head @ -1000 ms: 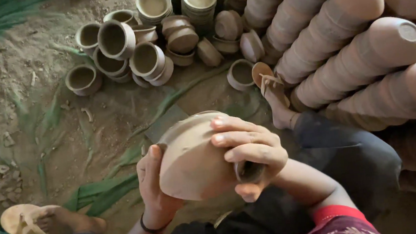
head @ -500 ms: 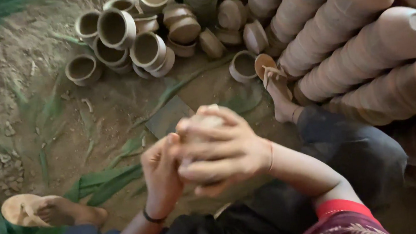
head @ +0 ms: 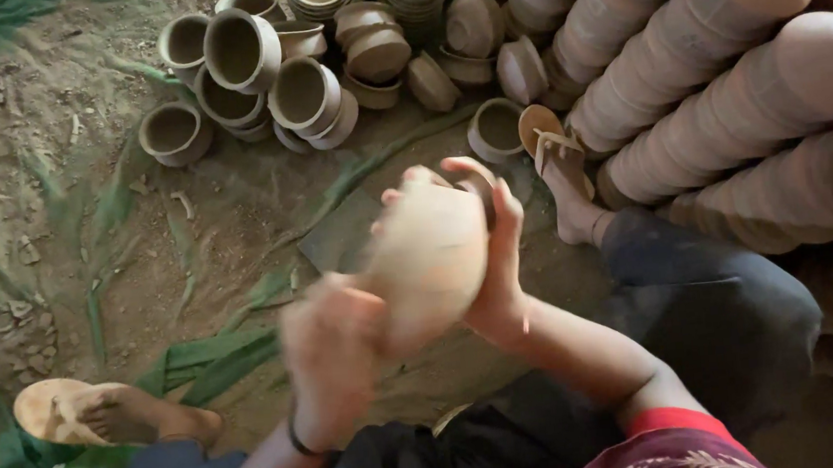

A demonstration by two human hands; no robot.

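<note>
both hands, left hand [head: 332,357] and right hand [head: 494,257], cradle clay pot [head: 428,253]

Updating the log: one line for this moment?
left hand: on clay pot, blurred | right hand: gripping pot rim | stacked pots: right

Bare dirt floor [head: 86,243], stacked clay pots [head: 723,67], green cloth strips [head: 206,358]

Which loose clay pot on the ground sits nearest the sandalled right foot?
The lone open-mouthed pot right beside the sandal, mouth up. The other loose pots cluster further left, and the stacked rows lie on their sides.
</note>
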